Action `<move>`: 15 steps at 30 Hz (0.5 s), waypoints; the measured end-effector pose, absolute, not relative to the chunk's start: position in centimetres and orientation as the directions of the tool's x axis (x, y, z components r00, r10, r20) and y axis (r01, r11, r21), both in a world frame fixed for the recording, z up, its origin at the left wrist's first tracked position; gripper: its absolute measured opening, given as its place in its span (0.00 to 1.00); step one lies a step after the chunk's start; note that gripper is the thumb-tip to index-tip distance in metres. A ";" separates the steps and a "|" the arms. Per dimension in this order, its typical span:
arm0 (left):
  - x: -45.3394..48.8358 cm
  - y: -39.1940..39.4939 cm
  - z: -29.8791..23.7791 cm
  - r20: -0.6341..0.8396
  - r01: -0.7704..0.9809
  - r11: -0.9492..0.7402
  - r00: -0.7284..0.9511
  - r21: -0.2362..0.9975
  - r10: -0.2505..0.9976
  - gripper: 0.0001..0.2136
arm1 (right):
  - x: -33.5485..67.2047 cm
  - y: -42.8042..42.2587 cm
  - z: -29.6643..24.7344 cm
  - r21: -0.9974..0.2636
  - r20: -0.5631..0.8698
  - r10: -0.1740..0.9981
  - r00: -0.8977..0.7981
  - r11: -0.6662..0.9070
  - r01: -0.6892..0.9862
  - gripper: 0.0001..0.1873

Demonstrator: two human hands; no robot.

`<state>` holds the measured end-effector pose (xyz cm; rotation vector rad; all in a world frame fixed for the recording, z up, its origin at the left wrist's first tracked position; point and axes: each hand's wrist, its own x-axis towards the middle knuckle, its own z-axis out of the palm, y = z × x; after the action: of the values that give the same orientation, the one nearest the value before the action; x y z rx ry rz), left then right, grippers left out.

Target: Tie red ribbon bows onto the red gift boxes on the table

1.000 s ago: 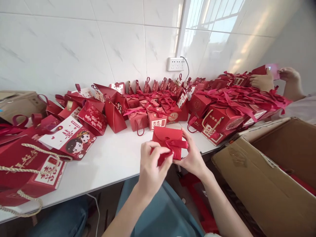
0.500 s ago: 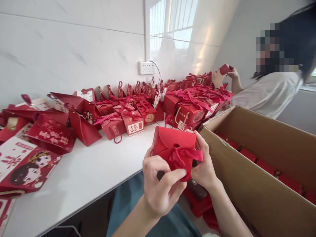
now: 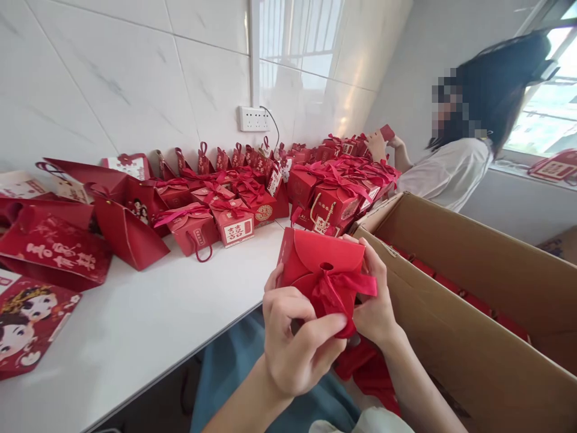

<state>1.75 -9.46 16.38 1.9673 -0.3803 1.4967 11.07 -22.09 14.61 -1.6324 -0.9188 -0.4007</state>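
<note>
A red gift box with overlapping rounded flaps and a dark hole in its top is held tilted above my lap. A red ribbon crosses its top, with one loop sticking out to the right. My left hand is closed on the ribbon's lower end, thumb and fingers pinching it against the box's near side. My right hand wraps round the box's right side and supports it; some of its fingers are hidden behind the box.
Rows of finished-looking red boxes with bows stand on the white table along the tiled wall. At the right is an open cardboard box holding red boxes. Beyond it, a person holds a small red box. A wall socket sits behind.
My view has turned somewhat to the right, so the scene shifts left. Both hands keep the same hold on the gift box and ribbon.
</note>
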 end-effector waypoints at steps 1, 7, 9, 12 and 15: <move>1.6 -9.3 16.4 0.939 -0.576 -0.757 0.311 0.309 0.147 0.03 | 10.9 -21.9 14.8 -0.662 0.693 0.352 0.629 -0.035 0.748 0.51; 1.0 -8.5 16.7 0.941 -0.596 -0.737 0.294 0.319 0.170 0.04 | 10.1 -21.5 15.4 -0.644 0.710 0.340 0.616 -0.040 0.764 0.50; 1.0 -8.2 16.6 0.946 -0.621 -0.721 0.277 0.308 0.165 0.04 | 9.9 -21.5 15.6 -0.623 0.727 0.333 0.600 -0.047 0.781 0.49; 1.2 -7.9 16.6 0.947 -0.646 -0.697 0.278 0.310 0.164 0.04 | 9.7 -21.5 15.9 -0.586 0.744 0.333 0.579 -0.091 0.805 0.49; 1.3 -7.8 16.7 0.943 -0.655 -0.684 0.288 0.321 0.167 0.03 | 9.5 -21.6 16.2 -0.564 0.750 0.328 0.574 -0.133 0.815 0.50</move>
<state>1.32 -7.77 16.73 1.8507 -0.4381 1.4747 9.54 -21.60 16.23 -1.7143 -0.9553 -0.5560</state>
